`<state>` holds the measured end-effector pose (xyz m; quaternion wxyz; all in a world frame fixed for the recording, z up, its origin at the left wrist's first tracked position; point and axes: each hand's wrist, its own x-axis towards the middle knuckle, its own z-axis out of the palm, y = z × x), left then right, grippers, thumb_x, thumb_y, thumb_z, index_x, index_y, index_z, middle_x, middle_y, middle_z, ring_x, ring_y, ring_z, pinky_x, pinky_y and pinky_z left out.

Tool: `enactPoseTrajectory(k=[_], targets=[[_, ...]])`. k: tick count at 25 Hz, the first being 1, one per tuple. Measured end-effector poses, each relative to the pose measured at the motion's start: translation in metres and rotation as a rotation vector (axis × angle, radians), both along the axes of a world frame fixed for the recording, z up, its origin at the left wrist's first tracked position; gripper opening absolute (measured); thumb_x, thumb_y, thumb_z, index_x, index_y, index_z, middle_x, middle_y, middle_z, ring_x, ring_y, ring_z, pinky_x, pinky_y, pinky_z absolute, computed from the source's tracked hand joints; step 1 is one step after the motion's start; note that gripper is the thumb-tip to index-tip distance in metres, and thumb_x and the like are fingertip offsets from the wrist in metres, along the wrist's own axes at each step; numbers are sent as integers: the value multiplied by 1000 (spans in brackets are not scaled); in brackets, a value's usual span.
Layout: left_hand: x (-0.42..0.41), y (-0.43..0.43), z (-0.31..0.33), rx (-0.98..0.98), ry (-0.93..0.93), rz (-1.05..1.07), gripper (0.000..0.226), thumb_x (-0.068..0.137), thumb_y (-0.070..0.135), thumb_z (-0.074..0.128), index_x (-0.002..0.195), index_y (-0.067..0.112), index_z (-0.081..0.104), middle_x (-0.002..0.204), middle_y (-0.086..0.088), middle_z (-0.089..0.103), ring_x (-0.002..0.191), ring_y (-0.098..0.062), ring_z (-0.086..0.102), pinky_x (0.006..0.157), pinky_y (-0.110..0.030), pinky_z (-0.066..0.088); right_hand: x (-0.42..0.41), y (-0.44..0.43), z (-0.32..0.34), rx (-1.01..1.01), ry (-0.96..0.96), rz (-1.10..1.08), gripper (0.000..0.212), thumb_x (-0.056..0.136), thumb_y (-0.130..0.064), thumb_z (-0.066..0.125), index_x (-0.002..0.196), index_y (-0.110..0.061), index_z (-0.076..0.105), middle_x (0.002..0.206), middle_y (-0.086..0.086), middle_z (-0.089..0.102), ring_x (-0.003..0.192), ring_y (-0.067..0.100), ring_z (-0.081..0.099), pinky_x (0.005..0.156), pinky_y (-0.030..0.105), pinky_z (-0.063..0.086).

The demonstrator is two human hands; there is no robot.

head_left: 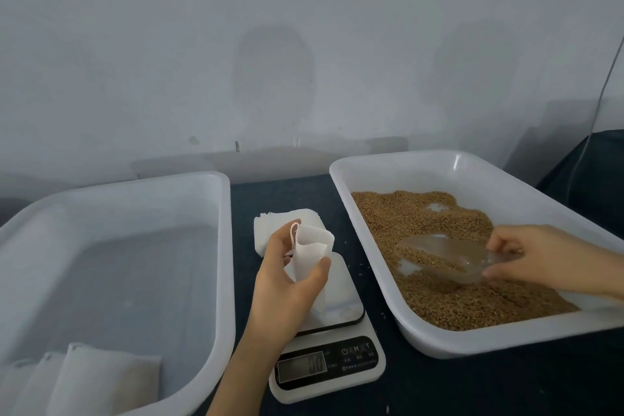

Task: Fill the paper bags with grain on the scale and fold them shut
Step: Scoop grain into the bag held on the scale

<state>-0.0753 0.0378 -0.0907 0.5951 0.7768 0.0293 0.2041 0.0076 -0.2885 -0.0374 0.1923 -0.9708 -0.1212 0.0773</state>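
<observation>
Filled bags (108, 378) run off-frame; left hand (287, 287) partly hides scale (358, 361).

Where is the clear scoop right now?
In the head view, on the right: the clear scoop sits in the grain inside the right-hand tray, its handle held by the right hand, just right of the scale.

dim flat light, hazy soft focus, faint shadows on wall (270, 78), wide-angle bending at edges
</observation>
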Motion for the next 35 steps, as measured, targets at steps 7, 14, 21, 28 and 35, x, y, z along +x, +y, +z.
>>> enactPoseTrajectory(k=[7, 14, 21, 28, 35], targets=[[0, 1, -2, 9, 26, -32, 46, 82, 33, 68, 120, 46, 46, 111, 29, 52, 101, 22, 46, 63, 9, 34, -5, 10, 37, 36, -146, 44, 30, 62, -46, 67, 90, -38, 66, 89, -25, 67, 82, -6, 62, 66, 16, 46], [0, 1, -1, 5, 68, -104, 41, 83, 38, 65, 114, 54, 44, 118, 29, 50, 107, 3, 50, 63, -2, 44, -14, 59, 76, 59, -213, 202, 29, 60, -53, 62, 89, -50, 59, 74, -48, 55, 80, -28, 50, 57, 6, 35], [-2, 1, 0, 20, 38, -178, 46, 83, 39, 63, 127, 45, 49, 123, 25, 54, 118, 1, 47, 80, -1, 37, -9, 87, 92, -34, -241, 301, 26, 71, -43, 69, 94, -48, 60, 84, -38, 56, 81, -17, 55, 65, 8, 34], [-3, -1, 5, 5, 40, -215, 33, 84, 38, 66, 105, 57, 49, 110, 31, 54, 103, 28, 40, 66, 10, 32, -1, 105, 105, -196, -287, 386, 43, 61, -61, 60, 102, -48, 62, 93, -32, 63, 89, -5, 61, 83, 25, 46], [0, -1, 1, 4, 46, -171, 38, 80, 40, 69, 108, 54, 47, 113, 24, 57, 102, 21, 46, 68, 5, 39, 6, 120, 115, -353, -402, 446, 41, 69, -61, 64, 108, -49, 62, 88, -36, 55, 95, 0, 57, 90, 30, 42]])
